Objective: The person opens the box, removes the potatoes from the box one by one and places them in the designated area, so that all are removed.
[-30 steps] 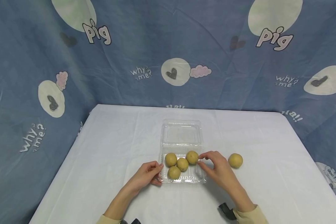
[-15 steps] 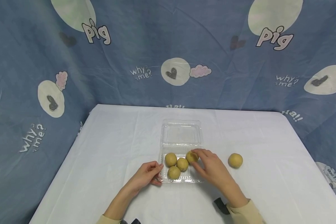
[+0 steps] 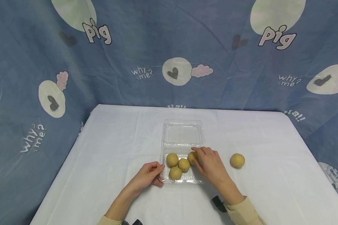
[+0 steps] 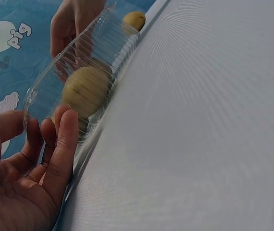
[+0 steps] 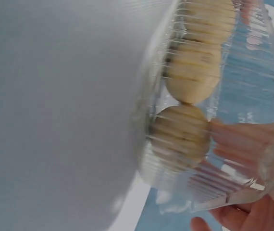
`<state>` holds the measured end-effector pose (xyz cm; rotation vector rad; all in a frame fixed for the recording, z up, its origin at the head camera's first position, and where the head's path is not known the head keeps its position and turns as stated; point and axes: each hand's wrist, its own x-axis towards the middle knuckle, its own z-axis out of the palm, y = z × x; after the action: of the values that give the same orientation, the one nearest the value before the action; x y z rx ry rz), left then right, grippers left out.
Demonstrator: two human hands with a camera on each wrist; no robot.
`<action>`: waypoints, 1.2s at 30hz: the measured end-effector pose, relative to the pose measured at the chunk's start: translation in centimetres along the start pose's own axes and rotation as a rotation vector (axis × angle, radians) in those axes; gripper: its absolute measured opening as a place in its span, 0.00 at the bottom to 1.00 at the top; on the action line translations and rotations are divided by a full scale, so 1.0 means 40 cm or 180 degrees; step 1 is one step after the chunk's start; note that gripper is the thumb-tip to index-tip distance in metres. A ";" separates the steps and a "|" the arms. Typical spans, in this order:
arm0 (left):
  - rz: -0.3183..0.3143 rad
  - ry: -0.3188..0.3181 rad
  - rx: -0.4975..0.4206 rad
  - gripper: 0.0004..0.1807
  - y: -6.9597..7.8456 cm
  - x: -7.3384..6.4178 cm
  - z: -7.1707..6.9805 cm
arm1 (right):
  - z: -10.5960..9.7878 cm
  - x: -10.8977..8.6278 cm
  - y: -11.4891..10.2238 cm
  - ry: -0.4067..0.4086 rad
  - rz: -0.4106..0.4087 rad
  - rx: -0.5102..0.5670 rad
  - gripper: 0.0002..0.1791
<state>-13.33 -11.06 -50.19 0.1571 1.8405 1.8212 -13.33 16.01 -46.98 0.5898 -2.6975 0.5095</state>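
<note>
A clear plastic clamshell container (image 3: pixel 195 178) lies open on the table, its lid (image 3: pixel 183 133) folded back behind it. Several round, yellowish fruits sit in its base, among them a front-left fruit (image 3: pixel 175 173) and a middle fruit (image 3: pixel 183 165). My left hand (image 3: pixel 149 175) pinches the container's left edge; in the left wrist view its thumb and fingers (image 4: pixel 62 149) meet at the rim. Inside the container, my right hand (image 3: pixel 212 164) curls its fingers and thumb around the right-hand fruit (image 3: pixel 192 158), partly hiding it. Through the clear wall, the right wrist view shows that fruit (image 5: pixel 181 138) against the fingertips.
One more round yellow fruit (image 3: pixel 237 160) lies on the white-covered table (image 3: pixel 124 137), right of the container. A blue printed cloth (image 3: pixel 124 93) hangs behind and beside the table. Dark straps' ends (image 3: pixel 219 204) show near the wrists.
My right hand has moved left and forward over the container, from beside the right-hand fruit to around it. The left hand and the container have stayed in place.
</note>
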 end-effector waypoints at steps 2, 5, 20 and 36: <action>-0.0019 0.0010 0.0004 0.21 0.000 0.000 0.002 | 0.001 -0.001 0.004 0.0001 0.0001 0.0025 0.24; -0.0043 0.0029 0.0023 0.21 -0.001 0.001 0.004 | 0.000 -0.002 0.008 -0.0020 0.0000 0.0107 0.24; -0.0017 0.0014 0.0002 0.21 -0.002 0.002 0.002 | -0.001 -0.004 0.000 -0.0246 -0.0028 0.0176 0.25; -0.0010 0.0046 0.0054 0.22 -0.008 0.004 0.002 | 0.001 -0.005 -0.005 -0.0365 -0.0193 0.0077 0.25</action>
<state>-13.35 -10.92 -50.53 0.1478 1.8656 1.8093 -13.06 15.90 -47.04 0.7260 -2.7743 0.5074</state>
